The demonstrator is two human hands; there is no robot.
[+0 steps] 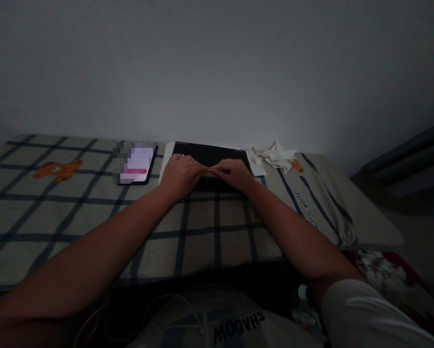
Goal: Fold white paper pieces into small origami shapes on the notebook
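Pretty dim room here: plain grey wall (217, 67) right behind the worktop (378, 229), which has a checked cloth (217, 224) with orange bear prints over most of it. Black notebook (211, 153) sits near the back edge, smartphone (139, 164) off its left side, crumpled paper (275, 157) by its right. The thin pale strip (216, 169) is just above the notebook, long axis running left-right, roughly along the worktop's front edge. Left hand (182, 174) and right hand (237, 174) each have a tight fingertip grip on it, ends pointing into the fingers.
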